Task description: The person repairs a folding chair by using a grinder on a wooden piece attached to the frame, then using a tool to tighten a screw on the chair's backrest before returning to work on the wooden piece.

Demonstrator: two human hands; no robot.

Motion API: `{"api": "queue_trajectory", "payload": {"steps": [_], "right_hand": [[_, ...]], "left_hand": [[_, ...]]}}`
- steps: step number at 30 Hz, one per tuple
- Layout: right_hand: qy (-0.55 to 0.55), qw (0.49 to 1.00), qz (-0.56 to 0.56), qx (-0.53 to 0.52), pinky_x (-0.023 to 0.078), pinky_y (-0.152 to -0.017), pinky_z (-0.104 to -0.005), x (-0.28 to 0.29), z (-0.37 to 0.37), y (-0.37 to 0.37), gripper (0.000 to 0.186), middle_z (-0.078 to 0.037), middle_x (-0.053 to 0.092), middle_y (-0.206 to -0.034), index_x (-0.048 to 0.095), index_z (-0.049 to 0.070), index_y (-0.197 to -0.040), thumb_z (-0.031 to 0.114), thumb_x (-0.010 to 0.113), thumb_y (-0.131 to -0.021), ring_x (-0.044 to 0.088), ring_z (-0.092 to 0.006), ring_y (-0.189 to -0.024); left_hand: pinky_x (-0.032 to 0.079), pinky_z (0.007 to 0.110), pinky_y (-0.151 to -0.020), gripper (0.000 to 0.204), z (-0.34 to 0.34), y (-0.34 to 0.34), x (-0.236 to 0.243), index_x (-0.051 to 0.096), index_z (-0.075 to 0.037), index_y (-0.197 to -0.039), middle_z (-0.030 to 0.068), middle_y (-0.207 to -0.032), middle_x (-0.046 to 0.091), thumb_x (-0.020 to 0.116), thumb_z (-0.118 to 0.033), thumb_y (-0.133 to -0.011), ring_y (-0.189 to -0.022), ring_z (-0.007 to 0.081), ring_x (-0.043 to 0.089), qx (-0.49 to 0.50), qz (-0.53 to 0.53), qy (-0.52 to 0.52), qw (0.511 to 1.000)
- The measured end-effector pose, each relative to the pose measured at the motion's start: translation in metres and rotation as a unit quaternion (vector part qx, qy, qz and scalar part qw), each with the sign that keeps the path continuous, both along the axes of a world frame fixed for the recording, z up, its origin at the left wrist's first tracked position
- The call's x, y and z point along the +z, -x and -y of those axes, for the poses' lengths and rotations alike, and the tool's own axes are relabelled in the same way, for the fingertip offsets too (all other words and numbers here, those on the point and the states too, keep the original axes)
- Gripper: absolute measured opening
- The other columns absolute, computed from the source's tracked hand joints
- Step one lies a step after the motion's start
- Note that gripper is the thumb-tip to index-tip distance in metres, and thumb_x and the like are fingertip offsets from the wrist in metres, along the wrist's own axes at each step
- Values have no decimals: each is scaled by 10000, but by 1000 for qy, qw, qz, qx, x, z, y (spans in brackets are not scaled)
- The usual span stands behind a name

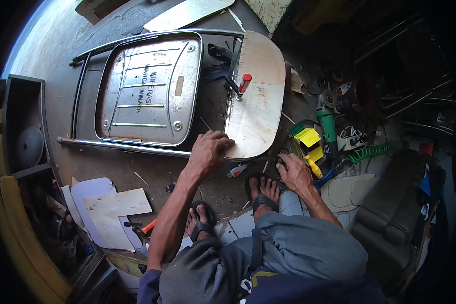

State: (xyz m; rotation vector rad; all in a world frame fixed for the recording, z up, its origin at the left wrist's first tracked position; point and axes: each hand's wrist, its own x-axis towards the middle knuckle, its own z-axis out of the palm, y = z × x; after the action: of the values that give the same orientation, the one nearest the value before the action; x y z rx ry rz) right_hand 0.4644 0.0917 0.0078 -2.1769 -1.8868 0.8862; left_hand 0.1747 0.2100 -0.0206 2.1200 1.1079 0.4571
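Note:
A folding chair's metal frame (157, 147) lies on the floor with its metal panel (152, 91) facing up. Across its right end rests a rounded plywood board (261, 109). A clamp with a red handle (244, 82) stands at the board's inner edge. My left hand (207, 152) is closed over the board's near left corner, beside the chair tube. To the right of the board, my right hand (295, 173) is low by the floor with curled fingers. A small dark greenish thing shows at its fingertips, too hidden to name.
Near my right hand lie a yellow box (307, 137), a yellow-handled tool (314, 166), a green angle grinder (328, 126) and a green coiled hose (372, 152). Cut sheets (109, 207) and an orange-handled tool (149, 226) lie left. A dark padded seat (390, 213) stands right.

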Motion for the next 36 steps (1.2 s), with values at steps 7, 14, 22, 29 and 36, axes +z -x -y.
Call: {"api": "queue_trajectory", "payload": {"steps": [7, 14, 22, 29, 36], "right_hand": [[1, 1000, -10, 13, 528, -923, -472, -1, 3, 3, 371, -237, 663, -1121, 671, 4, -1238, 179, 661, -911, 645, -424, -1056], [47, 996, -70, -20, 559, -831, -441, -1, -12, 12, 420, -232, 682, -1097, 650, -28, -1254, 231, 686, -925, 702, -348, -948], [199, 817, -445, -309, 572, -642, -267, -17, -28, 53, 419, -117, 690, -1051, 586, -9, -1206, 324, 703, -979, 707, -183, -855], [204, 786, -486, -323, 568, -638, -275, -20, -27, 52, 390, -103, 682, -1033, 582, -4, -1187, 291, 721, -975, 686, -163, -818], [207, 810, -455, -306, 566, -621, -266, -14, -29, 52, 409, -120, 679, -1013, 576, -17, -1187, 301, 718, -973, 682, -161, -808]], "left_hand": [[486, 394, -883, 227, -13, 4, -14, 783, -128, -1037, 51, -1008, 731, 702, -98, -826, -1011, 263, 657, -44, -15, -4, 999], [544, 423, -793, 171, -22, 5, -12, 769, -101, -990, 88, -944, 718, 712, -117, -831, -897, 301, 684, -77, -20, -8, 997], [547, 415, -812, 121, -1, -1, -18, 767, -103, -972, 99, -927, 715, 689, -120, -881, -898, 311, 689, 32, 57, 25, 998], [554, 410, -814, 123, 1, -3, -13, 761, -68, -970, 115, -936, 720, 700, -136, -888, -918, 314, 694, 45, 53, 40, 997], [558, 417, -825, 148, -11, 2, -5, 750, -26, -973, 147, -954, 717, 693, -140, -899, -930, 336, 694, -5, 77, 84, 993]]}}
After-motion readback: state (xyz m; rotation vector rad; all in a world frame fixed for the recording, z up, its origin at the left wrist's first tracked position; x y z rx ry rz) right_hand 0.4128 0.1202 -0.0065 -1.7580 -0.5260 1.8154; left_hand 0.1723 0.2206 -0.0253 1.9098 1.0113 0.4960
